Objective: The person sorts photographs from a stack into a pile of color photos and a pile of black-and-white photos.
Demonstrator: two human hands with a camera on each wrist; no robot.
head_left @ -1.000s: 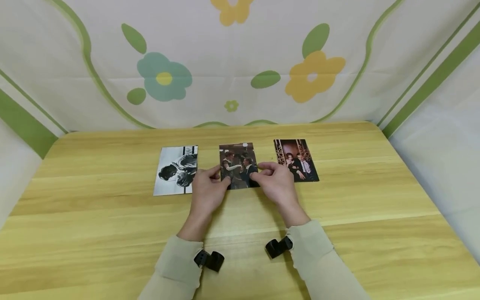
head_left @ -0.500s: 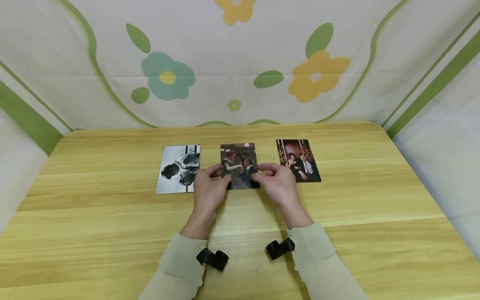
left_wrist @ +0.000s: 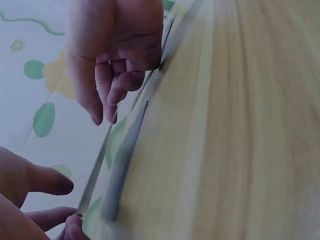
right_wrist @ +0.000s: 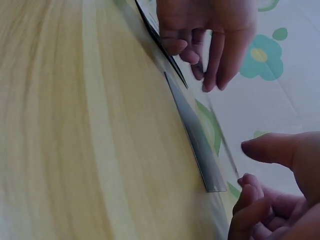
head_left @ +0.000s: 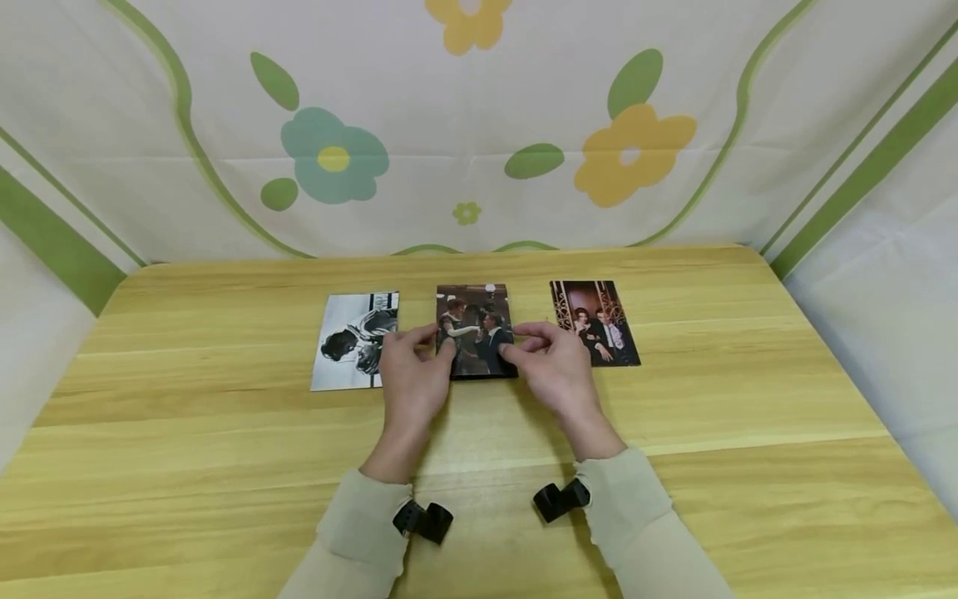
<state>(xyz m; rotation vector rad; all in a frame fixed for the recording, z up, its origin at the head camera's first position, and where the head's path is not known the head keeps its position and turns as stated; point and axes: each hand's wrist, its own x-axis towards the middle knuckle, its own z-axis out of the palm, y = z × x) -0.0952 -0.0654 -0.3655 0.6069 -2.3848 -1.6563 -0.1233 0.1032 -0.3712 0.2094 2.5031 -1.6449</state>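
My left hand [head_left: 415, 378] and right hand [head_left: 557, 366] hold the middle photo card [head_left: 473, 333] by its left and right sides, thumbs over its face. It pictures two people in dim brown tones. In the right wrist view, this held card is a thin slanted line, raised off the table, and a second card [right_wrist: 197, 137] lies on the wood below it. From above, the held card hides nearly all of that lower card. A black-and-white photo card [head_left: 352, 341] lies left of my left hand. Right of my right hand lies a dark-red photo card [head_left: 614, 324], partly covered by the fingers.
The cards are on a light wooden table [head_left: 224, 466]. A white cloth [head_left: 464, 108] with green, blue and yellow flowers hangs behind its far edge. Black wrist mounts [head_left: 422, 522] sit at both beige sleeves.
The middle card now stands slightly higher, and a dark edge shows below its near side. My left thumb has moved a little up the card. The two outer cards stay in place.
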